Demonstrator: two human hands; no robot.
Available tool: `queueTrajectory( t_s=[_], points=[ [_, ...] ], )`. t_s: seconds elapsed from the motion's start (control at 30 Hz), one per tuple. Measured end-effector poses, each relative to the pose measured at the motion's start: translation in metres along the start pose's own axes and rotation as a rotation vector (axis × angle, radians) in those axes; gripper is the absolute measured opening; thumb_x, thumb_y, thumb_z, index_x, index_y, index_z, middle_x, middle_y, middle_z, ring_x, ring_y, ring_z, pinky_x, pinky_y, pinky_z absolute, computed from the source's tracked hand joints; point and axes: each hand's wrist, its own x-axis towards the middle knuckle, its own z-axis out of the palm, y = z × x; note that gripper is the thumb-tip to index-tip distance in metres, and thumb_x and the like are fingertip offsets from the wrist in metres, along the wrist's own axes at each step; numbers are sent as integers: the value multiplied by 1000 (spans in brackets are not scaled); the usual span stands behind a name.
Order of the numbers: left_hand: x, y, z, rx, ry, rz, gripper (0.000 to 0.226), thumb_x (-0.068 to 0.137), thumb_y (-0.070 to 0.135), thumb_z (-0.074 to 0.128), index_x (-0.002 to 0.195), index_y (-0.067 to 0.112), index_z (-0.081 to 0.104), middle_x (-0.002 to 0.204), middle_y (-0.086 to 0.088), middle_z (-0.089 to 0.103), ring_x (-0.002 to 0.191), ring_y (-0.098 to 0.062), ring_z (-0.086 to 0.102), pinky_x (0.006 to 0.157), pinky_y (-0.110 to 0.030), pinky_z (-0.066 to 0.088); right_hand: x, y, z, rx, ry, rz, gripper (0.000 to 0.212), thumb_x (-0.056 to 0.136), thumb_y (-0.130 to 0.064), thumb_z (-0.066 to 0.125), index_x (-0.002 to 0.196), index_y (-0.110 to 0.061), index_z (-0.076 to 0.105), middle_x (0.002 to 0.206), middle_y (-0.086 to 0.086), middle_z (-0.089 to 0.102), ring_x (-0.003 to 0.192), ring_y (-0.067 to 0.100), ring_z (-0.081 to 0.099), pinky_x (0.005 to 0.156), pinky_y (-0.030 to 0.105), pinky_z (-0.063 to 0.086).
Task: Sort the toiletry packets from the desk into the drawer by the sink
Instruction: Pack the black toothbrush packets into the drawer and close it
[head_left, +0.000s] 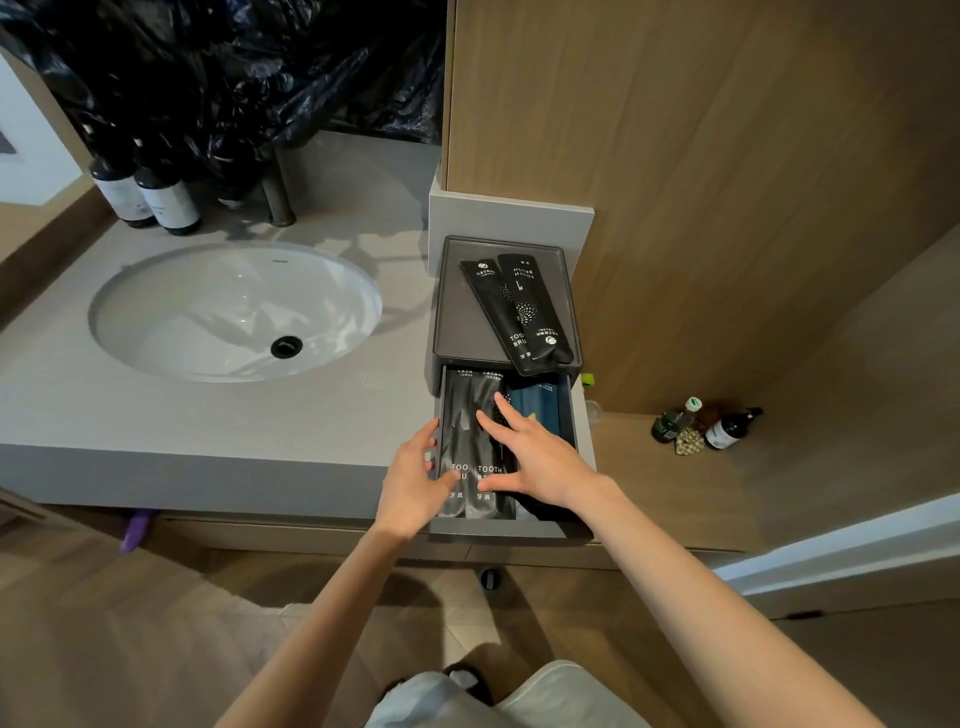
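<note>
Reaching into the open drawer (519, 530), both hands are on the black toothbrush packets (462, 431) lying flat inside it; the right hand (540, 457) has its fingers spread wide and straight, pressing down on the middle packets; the left hand (415, 483) is at the drawer's left wall, its thumb lying on the packet nearest that wall, its fingers bent over the edge; I cannot tell if they pinch anything; a blue packet (540, 410) lies at the drawer's right side; two more packets (519, 312) lie crossed on the gray box (467, 312) just above the drawer.
</note>
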Motion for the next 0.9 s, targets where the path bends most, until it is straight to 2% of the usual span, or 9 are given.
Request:
queueTrajectory(
  t_s=[0.13, 0.23, 0.3, 0.4, 0.5, 0.57, 0.67, 0.73, 0.9],
  points=[
    [0, 9, -6, 80, 15, 25, 73, 84, 17, 68, 147, 22, 30, 144, -5, 43, 130, -23, 45, 108, -41, 40, -3, 1, -7, 29, 39, -12, 85, 82, -51, 65, 151, -36, 17, 162, -10, -3, 146, 32, 20, 107, 48, 41],
    [3, 22, -19, 150, 91, 93, 71, 83, 23, 68, 145, 20, 33, 142, -9, 45, 132, -24, 42, 110, -45, 35, -13, -4, -25, 72, 190, -63, 54, 92, -38, 59, 143, -31, 42, 156, -7, 31, 137, 18, 41, 109, 40, 40],
    [8, 39, -29, 193, 153, 162, 65, 84, 23, 66, 143, 20, 38, 138, -8, 48, 128, -25, 44, 109, -45, 36, -19, -9, -44, 146, 336, -89, 35, 94, -28, 57, 128, -27, 59, 136, -7, 56, 111, 10, 58, 97, 34, 49],
    [25, 72, -38, 203, 207, 243, 55, 86, 17, 63, 138, 16, 45, 131, -9, 54, 116, -26, 51, 104, -42, 40, -12, -7, -71, 254, 571, -67, 24, 91, -17, 58, 113, -22, 68, 107, -5, 67, 77, 5, 59, 80, 27, 52],
    [54, 105, -33, 115, 137, 222, 48, 88, 12, 59, 134, 12, 48, 122, -9, 60, 79, -17, 55, 91, -33, 45, 13, 9, -95, 355, 694, 38, 26, 90, -13, 59, 114, -18, 66, 109, 1, 66, 84, 11, 58, 82, 25, 49],
    [76, 120, -23, 95, 94, 189, 46, 89, 14, 57, 134, 11, 48, 118, -10, 63, 71, -13, 55, 88, -31, 46, 35, 24, -107, 394, 674, 152, 30, 90, -18, 60, 120, -16, 61, 117, 6, 62, 97, 16, 57, 90, 25, 43],
    [107, 134, -8, 127, 98, 140, 49, 88, 21, 60, 134, 11, 48, 118, -10, 64, 102, -22, 62, 95, -31, 44, 68, 42, -111, 456, 569, 299, 42, 87, -27, 64, 126, -15, 55, 129, 11, 56, 120, 29, 52, 105, 41, 40],
    [126, 135, 0, 145, 118, 95, 56, 84, 25, 63, 136, 11, 45, 126, -14, 59, 117, -25, 57, 101, -35, 42, 83, 46, -108, 485, 526, 341, 50, 83, -30, 68, 127, -13, 53, 130, 12, 56, 124, 30, 49, 108, 42, 37],
    [149, 130, 13, 159, 179, 0, 69, 78, 31, 69, 138, 11, 40, 131, -17, 54, 124, -33, 49, 105, -41, 38, 98, 47, -108, 530, 523, 382, 65, 75, -27, 77, 131, -12, 49, 128, 14, 55, 122, 30, 50, 106, 40, 39]
  ],
)
